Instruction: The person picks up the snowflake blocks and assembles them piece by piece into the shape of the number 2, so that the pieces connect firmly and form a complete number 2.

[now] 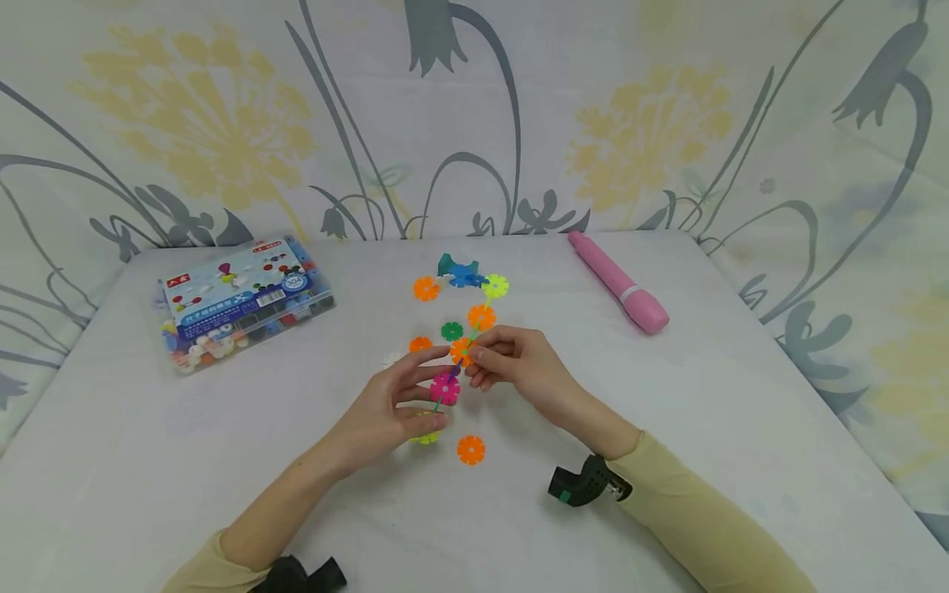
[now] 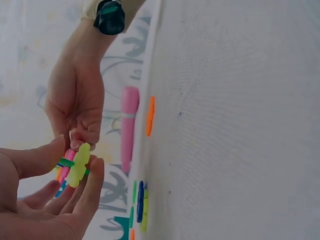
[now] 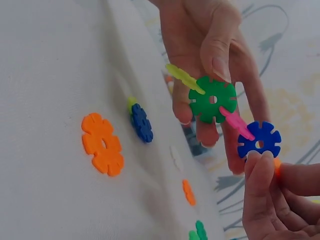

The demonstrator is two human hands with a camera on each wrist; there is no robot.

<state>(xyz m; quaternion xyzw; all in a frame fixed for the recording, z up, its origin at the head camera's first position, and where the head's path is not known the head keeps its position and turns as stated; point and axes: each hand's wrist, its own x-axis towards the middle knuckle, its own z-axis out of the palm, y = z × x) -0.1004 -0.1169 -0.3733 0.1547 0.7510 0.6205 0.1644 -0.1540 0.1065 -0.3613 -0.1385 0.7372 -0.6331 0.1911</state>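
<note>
While pinched by R hand [image 1: 519, 358] at blue disc [image 3: 261, 135] — & loosely held in cupped L hand [image 1: 393, 403] — treat disc chain [image 1: 448, 383], btwn grips, as prob. light, stiff, apt to pop apart; grip close to R pinch w/o twisting.

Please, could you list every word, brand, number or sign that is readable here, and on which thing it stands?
Nothing is legible. On the plastic case's label:
Red corner patch: pale marks, too small.
Blue band: white lettering, too blurred.
Barcode: any digits too small.
Round emblem: unreadable.
Linked flower-shaped discs: no lettering visible.
</note>
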